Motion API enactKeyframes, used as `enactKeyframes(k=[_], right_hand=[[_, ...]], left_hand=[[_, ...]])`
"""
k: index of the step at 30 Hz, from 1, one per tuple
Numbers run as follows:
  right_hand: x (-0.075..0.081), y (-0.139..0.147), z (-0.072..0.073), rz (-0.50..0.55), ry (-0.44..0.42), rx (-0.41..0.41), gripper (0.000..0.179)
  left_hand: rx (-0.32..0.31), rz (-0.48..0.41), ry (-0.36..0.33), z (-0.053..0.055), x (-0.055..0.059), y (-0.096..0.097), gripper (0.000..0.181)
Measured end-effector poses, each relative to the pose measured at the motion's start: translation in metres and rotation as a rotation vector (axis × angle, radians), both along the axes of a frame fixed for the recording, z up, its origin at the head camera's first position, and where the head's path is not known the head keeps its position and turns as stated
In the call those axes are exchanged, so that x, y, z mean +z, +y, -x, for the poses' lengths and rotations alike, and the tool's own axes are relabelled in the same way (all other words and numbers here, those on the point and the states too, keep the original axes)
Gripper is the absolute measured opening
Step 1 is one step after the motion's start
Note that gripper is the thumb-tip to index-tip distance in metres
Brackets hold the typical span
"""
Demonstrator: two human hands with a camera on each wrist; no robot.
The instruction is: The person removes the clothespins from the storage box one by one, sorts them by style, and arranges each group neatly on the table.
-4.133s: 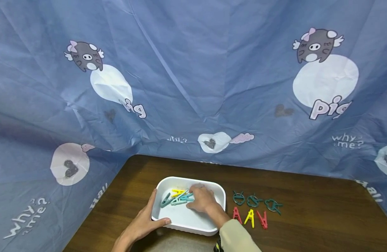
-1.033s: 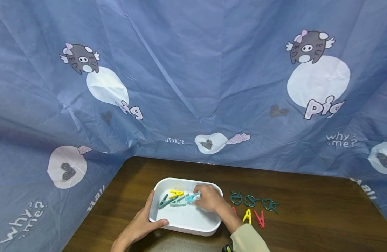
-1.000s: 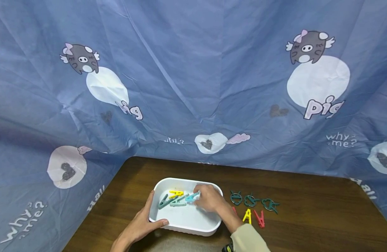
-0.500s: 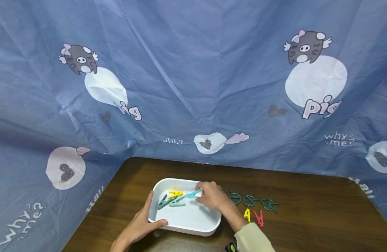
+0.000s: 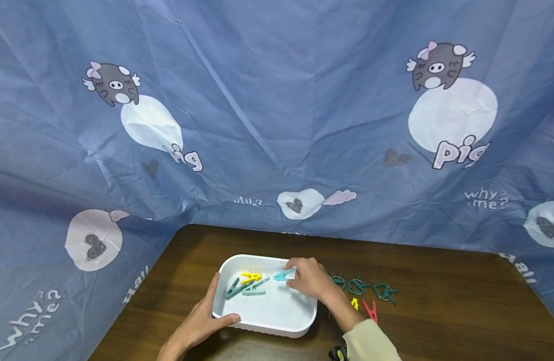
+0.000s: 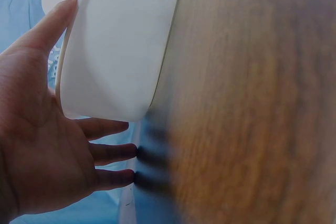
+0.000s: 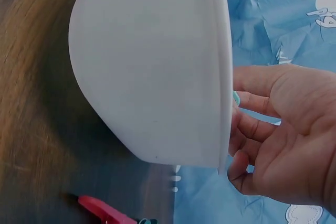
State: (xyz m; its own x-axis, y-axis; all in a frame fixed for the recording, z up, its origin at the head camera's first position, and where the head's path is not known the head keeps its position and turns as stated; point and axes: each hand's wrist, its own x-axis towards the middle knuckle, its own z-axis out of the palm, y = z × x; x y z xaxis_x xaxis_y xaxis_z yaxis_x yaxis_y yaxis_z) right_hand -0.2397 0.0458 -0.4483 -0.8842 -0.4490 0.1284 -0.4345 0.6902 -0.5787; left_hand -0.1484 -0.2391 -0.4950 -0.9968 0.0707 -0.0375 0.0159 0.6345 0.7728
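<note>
A white plastic tub (image 5: 269, 316) sits on the table. At its near left corner is my left hand (image 5: 197, 323), thumb on the front rim and straight fingers along the left side; the left wrist view shows these fingers (image 6: 113, 153) spread. Over the tub's right part, my right hand (image 5: 310, 280) pinches a light blue clothespin (image 5: 283, 275). Only a sliver of it shows in the right wrist view, behind the rim. In the tub's left half lie a yellow clothespin (image 5: 250, 277), a dark green clothespin (image 5: 233, 288) and a pale green clothespin (image 5: 255, 291).
Right of the tub, several dark green ring-shaped clips (image 5: 385, 293) lie in a row. Nearer me are a red clothespin (image 5: 371, 312) and a yellow one (image 5: 354, 304), partly behind my right forearm. A patterned blue cloth (image 5: 258, 125) hangs behind the brown table (image 5: 457, 301).
My right hand has lifted the light blue clothespin away from the others and shifted right, toward the tub's right rim. My left hand stays at the corner.
</note>
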Motion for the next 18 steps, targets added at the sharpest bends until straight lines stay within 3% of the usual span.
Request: enactKeyframes(k=[18], right_hand=[[0.003, 0.024, 0.001, 0.035, -0.022, -0.047, 0.030]], left_hand=[[-0.013, 0.038, 0.003, -0.001, 0.003, 0.001, 0.120]])
